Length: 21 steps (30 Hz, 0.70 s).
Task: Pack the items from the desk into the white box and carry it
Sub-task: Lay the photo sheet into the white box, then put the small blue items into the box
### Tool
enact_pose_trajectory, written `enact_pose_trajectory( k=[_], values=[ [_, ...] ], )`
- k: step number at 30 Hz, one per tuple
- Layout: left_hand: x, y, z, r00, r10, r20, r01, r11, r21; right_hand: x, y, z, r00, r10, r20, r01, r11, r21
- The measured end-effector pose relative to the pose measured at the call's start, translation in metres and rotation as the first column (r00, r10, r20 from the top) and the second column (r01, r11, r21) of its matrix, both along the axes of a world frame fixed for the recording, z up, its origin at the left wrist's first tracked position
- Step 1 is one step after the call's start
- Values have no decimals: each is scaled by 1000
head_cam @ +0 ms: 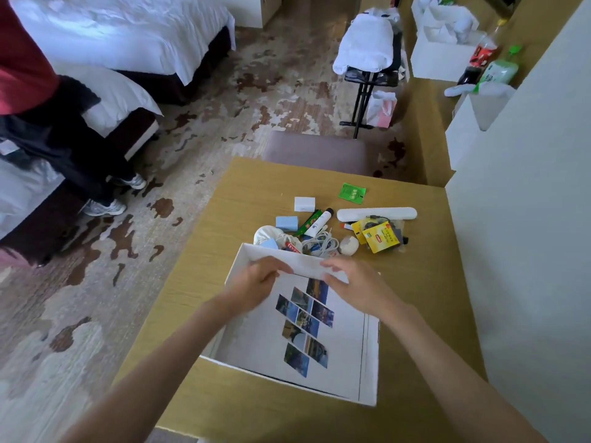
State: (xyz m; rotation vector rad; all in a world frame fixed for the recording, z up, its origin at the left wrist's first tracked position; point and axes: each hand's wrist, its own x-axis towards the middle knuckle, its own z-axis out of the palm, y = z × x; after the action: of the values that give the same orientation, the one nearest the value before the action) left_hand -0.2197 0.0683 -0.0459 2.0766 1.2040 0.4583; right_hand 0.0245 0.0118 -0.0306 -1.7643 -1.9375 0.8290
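your left hand (256, 282) and right hand (355, 282) both pinch the far flap of the white box (262, 340), fingers curled over its edge. the box lies on the wooden desk (249, 193) right in front of you, its face printed with slanted photo tiles. just beyond the flap sits a clutter: yellow tea packets (380, 236), a coiled white cable (321, 243), a white tube (318, 222), a green sachet (351, 193).

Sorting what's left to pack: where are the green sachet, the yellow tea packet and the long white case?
green sachet (352, 193), head view, its middle
yellow tea packet (382, 237), head view, printed front
long white case (376, 214), head view, mid-length
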Motion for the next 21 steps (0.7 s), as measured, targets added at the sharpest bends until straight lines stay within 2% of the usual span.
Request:
enact_pose_trajectory(
  k=[2,4,9,11,13,16,18,21],
  values=[
    [11,18,16,998,55,43,-57,997,54,6,19,7,998,-52,-28,53,997,49],
    [20,42,28,997,71,25,-72,996,43,9,40,7,995,-99,-21,100,993,58],
    [22,120,19,996,70,-54,-79,979,-190,4,87,-10,986,-98,133,101,995,-17],
    [16,147,7,991,-3,-133,-27,974,-225,-3,110,-18,972,-71,222,84,995,-48],
    [7,167,-8,956,-175,-237,124,968,-216,-10,135,-24,956,-81,283,104,992,-68],
    [2,183,-35,820,-460,-339,361,877,-317,-21,167,-37,930,-47,364,86,992,-92],
    [3,188,-49,768,-531,-358,416,838,-353,-28,184,-47,910,-23,413,67,993,-93],
    [5,189,-65,750,-522,-407,441,852,-281,-38,203,-61,887,0,461,36,997,-70]
  ],
)
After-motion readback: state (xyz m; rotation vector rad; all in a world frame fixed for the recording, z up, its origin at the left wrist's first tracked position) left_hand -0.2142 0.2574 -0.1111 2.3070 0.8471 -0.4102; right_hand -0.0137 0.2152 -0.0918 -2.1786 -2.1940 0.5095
